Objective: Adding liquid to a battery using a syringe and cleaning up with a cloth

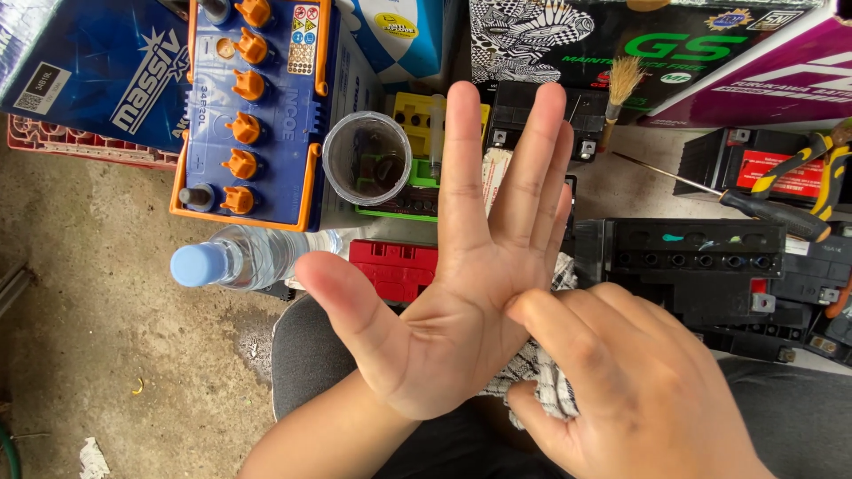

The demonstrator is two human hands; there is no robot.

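My left hand [461,266] is held up flat, palm toward me, fingers straight and close together, thumb spread to the left. It holds nothing. My right hand [639,390] reaches in from the lower right and grips a checked black-and-white cloth [546,381], its fingertips pressed against the heel of the left palm. The cloth bunches between the two hands above my dark-trousered lap [311,355].
A blue battery with orange caps [253,115] lies at upper left beside a clear plastic cup [366,158] and a clear bottle with a blue cap [240,259]. A red battery [395,266], black batteries [701,266], a screwdriver [754,208], pliers [816,164], a brush [619,93] and cartons surround them on concrete floor [98,310].
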